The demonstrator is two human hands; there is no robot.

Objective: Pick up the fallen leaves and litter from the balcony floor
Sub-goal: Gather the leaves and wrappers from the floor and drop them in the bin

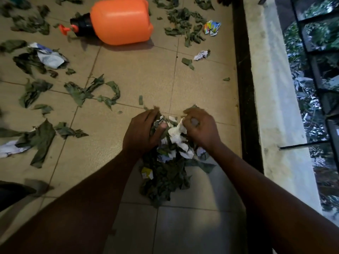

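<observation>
A bundle of green leaves and crumpled white paper (168, 162) hangs between my two hands over the tiled floor (146, 74). My left hand (141, 131) grips its left side, fingers curled into the leaves. On the right, my right hand (200, 125) clutches the white paper scraps at the top. Loose leaves (88, 92) lie scattered on the tiles to the left. Crumpled paper (201, 55) and a colourful wrapper (211, 27) lie further off, near the wall. Another crumpled paper (49, 55) sits at the left among leaves.
An orange plastic jug (121, 21) with a black neck lies on its side at the far end. A low concrete ledge (271, 88) with a black metal railing (311, 52) borders the floor on the right, with a dark gutter strip along its base.
</observation>
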